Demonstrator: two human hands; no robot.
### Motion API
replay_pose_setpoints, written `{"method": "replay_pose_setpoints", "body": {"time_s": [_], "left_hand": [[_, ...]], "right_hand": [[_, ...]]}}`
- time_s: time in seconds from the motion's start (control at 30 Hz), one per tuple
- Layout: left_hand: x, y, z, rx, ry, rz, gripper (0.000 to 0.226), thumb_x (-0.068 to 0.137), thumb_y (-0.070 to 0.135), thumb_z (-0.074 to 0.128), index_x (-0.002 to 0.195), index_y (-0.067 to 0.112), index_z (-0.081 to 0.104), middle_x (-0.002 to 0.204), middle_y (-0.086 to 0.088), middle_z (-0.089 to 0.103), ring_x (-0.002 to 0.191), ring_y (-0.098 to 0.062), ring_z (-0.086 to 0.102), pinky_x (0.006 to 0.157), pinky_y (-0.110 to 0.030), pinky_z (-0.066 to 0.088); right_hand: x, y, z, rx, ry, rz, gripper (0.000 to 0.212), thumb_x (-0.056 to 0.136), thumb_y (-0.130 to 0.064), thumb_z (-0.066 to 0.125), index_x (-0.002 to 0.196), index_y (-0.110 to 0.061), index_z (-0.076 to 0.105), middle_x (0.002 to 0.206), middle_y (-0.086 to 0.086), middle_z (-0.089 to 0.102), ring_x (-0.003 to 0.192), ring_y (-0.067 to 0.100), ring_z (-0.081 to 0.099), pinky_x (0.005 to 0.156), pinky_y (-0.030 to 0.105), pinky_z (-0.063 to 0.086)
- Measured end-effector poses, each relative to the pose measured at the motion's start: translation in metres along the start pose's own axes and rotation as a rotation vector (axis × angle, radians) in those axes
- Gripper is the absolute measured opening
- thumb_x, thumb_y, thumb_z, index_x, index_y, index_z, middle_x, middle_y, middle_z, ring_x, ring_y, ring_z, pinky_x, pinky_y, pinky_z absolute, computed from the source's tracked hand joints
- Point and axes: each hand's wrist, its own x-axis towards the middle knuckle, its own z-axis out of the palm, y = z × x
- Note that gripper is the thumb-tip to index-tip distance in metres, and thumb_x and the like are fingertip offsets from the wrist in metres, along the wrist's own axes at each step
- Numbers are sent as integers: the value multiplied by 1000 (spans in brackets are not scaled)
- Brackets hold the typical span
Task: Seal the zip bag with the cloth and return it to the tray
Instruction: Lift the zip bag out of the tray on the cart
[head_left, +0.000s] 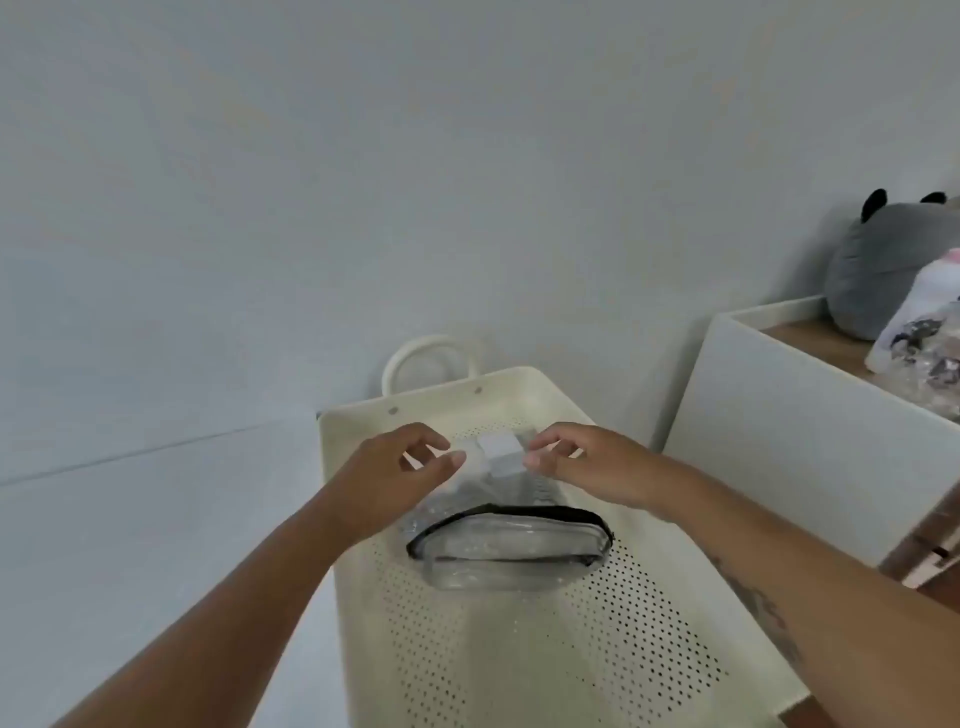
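A clear zip bag (470, 493) with a small folded white cloth (500, 455) inside is held over the far half of the cream perforated tray (519, 649). My left hand (400, 473) pinches the bag's top edge just left of the cloth, thumb and fingers close together. My right hand (576, 462) pinches the same edge just right of the cloth. The bag's lower part hangs down toward the tray floor. The clear plastic makes its seal line hard to see.
A second clear pouch with a black zipper (511, 545) lies in the tray just in front of the bag. The tray has a looped handle (428, 353) at its far end. A white cabinet (779, 415) at the right carries plush toys (893, 265).
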Motion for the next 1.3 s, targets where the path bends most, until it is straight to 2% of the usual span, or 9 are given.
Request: {"method": "replay_pose_setpoints", "body": {"time_s": [0.23,0.4,0.47,0.57,0.7,0.87,1.0,1.13,1.3], "left_hand": [[-14,-8,18,116,39,73,44,71,80,51,78,39,66,80,20,68,70,0,61,65,-22,46],[-42,-4,20,217,-23,108,63,58,87,56,100,41,60,98,20,57,87,-1,53,73,-23,43],[-53,-3,21,285,-71,127,56,65,77,62,106,40,57,101,19,53,95,-3,49,79,-25,43],[-65,4,25,332,-64,181,29,80,57,64,96,33,60,93,16,57,84,-3,53,73,-24,45],[-74,34,26,384,99,264,22,97,40,47,92,21,56,88,2,57,76,-17,57,71,-37,50],[-78,68,15,392,289,318,27,103,34,34,83,16,40,82,-3,51,68,-27,52,62,-40,43],[-83,85,-3,317,381,359,29,103,33,33,84,13,42,80,-3,48,68,-26,50,62,-38,40],[-89,88,-36,286,476,412,28,103,33,33,87,14,46,83,-4,52,72,-24,50,64,-37,42],[-105,65,-79,245,637,418,26,102,35,34,87,18,46,83,-1,53,71,-17,49,61,-31,37]], "right_hand": [[-18,15,16,-87,-130,6,55,63,-70,73,110,-44,63,115,-17,61,105,-3,52,77,17,37],[-42,14,23,-199,-107,-47,28,79,-35,77,104,-30,65,105,-9,64,94,13,59,76,24,44],[-52,14,25,-236,-89,-66,16,83,-32,73,95,-28,62,102,-2,64,90,16,57,75,27,43],[-66,8,26,-245,-58,-92,13,88,-31,67,96,-22,62,100,2,62,78,13,53,68,26,42],[-82,-7,18,-192,91,-148,13,92,-35,60,92,-23,62,85,1,60,62,12,49,53,23,40],[-95,-18,4,-179,350,-197,29,89,-53,57,83,-24,58,68,-7,54,57,9,48,52,23,33],[-97,-37,8,-231,548,-322,26,95,-47,47,80,-26,44,84,2,48,68,15,46,59,28,34],[-102,-78,17,-256,741,-405,28,98,-43,42,95,-16,46,96,7,49,84,26,52,72,41,46],[-101,-137,46,-312,848,-514,32,100,-42,37,101,-11,46,98,6,47,86,27,50,65,38,45]]}}
